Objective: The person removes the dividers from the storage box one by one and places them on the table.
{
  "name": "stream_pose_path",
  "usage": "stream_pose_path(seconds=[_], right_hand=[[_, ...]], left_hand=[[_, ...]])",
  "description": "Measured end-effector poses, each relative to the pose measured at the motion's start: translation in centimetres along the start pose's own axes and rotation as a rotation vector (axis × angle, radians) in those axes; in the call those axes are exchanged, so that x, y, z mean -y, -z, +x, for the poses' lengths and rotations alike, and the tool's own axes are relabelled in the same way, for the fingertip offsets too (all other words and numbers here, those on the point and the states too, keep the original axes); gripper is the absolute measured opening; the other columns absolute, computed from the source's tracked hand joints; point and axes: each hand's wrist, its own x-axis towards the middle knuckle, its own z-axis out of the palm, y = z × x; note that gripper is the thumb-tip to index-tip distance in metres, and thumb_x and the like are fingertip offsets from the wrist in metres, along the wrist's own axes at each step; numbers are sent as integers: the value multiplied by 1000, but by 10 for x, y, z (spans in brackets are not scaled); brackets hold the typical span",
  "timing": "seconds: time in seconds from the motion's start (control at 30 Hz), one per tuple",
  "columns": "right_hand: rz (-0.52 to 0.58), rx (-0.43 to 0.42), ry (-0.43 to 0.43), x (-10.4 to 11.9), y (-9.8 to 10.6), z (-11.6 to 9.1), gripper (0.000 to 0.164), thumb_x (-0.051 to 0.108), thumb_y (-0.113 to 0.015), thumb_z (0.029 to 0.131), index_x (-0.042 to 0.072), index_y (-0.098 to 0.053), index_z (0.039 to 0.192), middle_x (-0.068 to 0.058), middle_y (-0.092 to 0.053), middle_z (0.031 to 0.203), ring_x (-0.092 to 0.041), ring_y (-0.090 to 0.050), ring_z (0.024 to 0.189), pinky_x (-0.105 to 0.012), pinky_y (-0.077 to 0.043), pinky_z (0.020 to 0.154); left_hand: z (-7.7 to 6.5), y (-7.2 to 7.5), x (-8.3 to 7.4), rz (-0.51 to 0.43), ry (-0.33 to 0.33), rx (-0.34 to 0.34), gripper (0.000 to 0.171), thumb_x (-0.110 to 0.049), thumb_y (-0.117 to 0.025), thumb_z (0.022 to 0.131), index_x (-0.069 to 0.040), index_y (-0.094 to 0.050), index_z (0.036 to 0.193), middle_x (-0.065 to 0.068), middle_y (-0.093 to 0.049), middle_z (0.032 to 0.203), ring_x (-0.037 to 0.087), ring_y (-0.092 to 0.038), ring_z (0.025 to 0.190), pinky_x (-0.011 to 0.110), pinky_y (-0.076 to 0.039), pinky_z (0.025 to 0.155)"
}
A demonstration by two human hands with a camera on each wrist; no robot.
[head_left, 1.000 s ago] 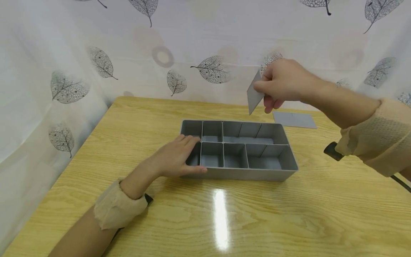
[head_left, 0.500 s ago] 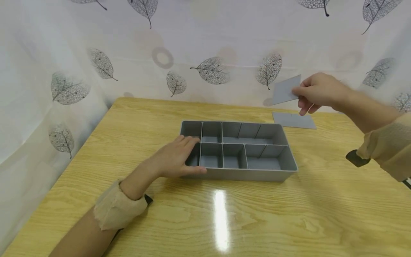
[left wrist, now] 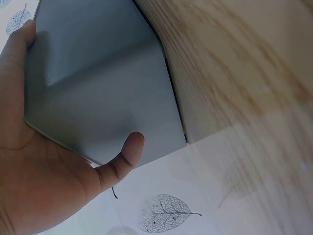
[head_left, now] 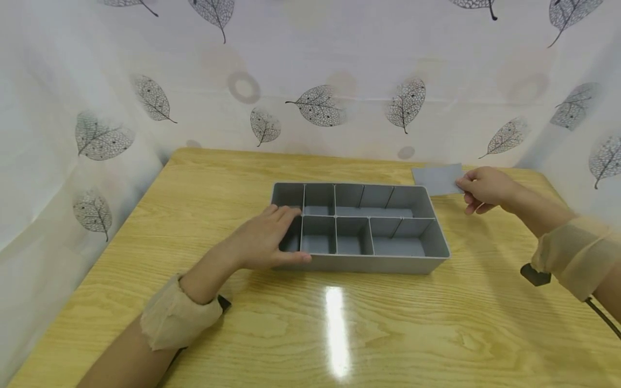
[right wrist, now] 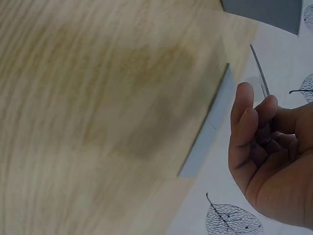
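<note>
A grey drawer organizer box (head_left: 359, 263) with several compartments stands on the wooden table. My left hand (head_left: 262, 237) grips its left end, thumb along the front wall and fingers over the left compartment. In the left wrist view the thumb (left wrist: 132, 149) presses on the box's smooth outer wall. Behind the box's right end, my right hand (head_left: 489, 187) pinches a thin grey divider plate (head_left: 436, 179) by its right edge. The right wrist view shows this plate edge-on, apart from a second grey divider plate (right wrist: 209, 125) lying flat on the table.
The wooden table (head_left: 271, 334) reaches back to a white curtain (head_left: 339, 64) with leaf prints. In the right wrist view the box's end (right wrist: 269, 14) shows at the upper right. Both wrists carry beige wraps with black cameras.
My right hand carries the divider plate right from above the box, then lowers it over the plate lying on the table. My left hand and the box stay put.
</note>
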Motion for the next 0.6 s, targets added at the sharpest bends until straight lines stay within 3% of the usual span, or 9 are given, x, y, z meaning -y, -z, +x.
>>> stream_pose_path(seconds=[0.27, 0.6], right_hand=[[50, 127, -61, -28, -24, 4, 37, 30, -32, 101, -1, -44, 85, -6, -52, 66, -26, -60, 63, -36, -51, 53], [34, 167, -54, -42, -28, 15, 35, 30, -36, 100, 0, -46, 83, -1, -43, 51, -20, -54, 47, -32, -48, 44]], left_hand=[[0, -1, -1, 3, 12, 11, 101, -83, -33, 75, -8, -27, 142, 12, -38, 140, 29, -31, 128, 45, -31, 105], [-2, 0, -1, -2, 9, 2, 101, -83, -34, 75, -8, -27, 142, 13, -38, 140, 30, -32, 127, 45, -33, 104]])
